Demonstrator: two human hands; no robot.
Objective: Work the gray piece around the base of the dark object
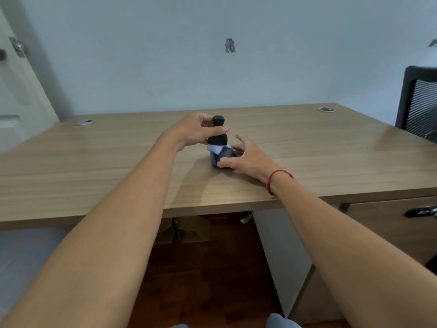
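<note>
Wooden desk [307, 143] — black mesh chair [418, 102] right, cardboard box [189, 229] beneath

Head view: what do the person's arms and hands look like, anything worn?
Both forearms are bare up to the bottom edge of the picture: no sleeves or gloves. The left hand has no ring, watch or band that shows. The right hand has a thin red string bracelet round its wrist, and nothing else. No markings are visible on either arm.
</note>
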